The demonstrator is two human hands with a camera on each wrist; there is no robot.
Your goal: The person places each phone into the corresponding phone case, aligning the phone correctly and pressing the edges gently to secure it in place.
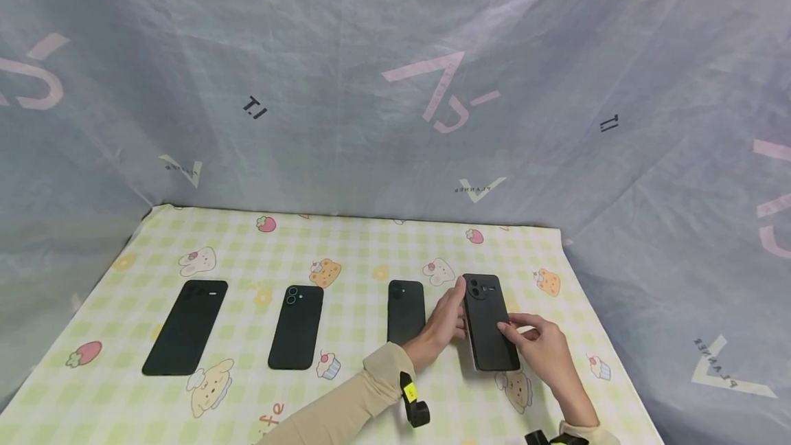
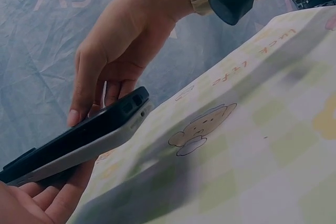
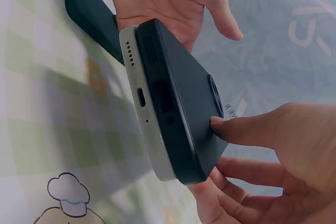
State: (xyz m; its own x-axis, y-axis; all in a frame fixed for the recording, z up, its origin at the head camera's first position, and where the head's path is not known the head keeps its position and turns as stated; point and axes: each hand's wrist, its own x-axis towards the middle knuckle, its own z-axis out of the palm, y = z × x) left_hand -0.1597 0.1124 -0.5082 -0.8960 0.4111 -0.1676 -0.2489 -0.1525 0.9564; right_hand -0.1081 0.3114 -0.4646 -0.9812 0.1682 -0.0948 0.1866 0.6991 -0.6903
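Note:
In the head view, a black phone case [image 1: 488, 335] with a round camera opening lies over a silver phone [image 3: 147, 124], raised above the table. The case sits slightly offset from the phone, whose pale bottom edge with its port shows in the right wrist view. My right hand [image 1: 544, 349] pinches the case at its right edge, thumb on its back. On the other side my left hand [image 1: 441, 325] supports the phone's left edge, fingers extended beneath and thumb standing free. In the left wrist view, the left fingers [image 2: 65, 190] lie under the phone.
A black phone-shaped item [image 1: 406, 311] lies partly behind my left wrist. Farther left lie a black item with two camera rings [image 1: 296, 328] and a larger black one [image 1: 185, 328]. A checked cloth [image 1: 346, 246] covers the table; grey fabric [image 1: 309, 88] hangs behind.

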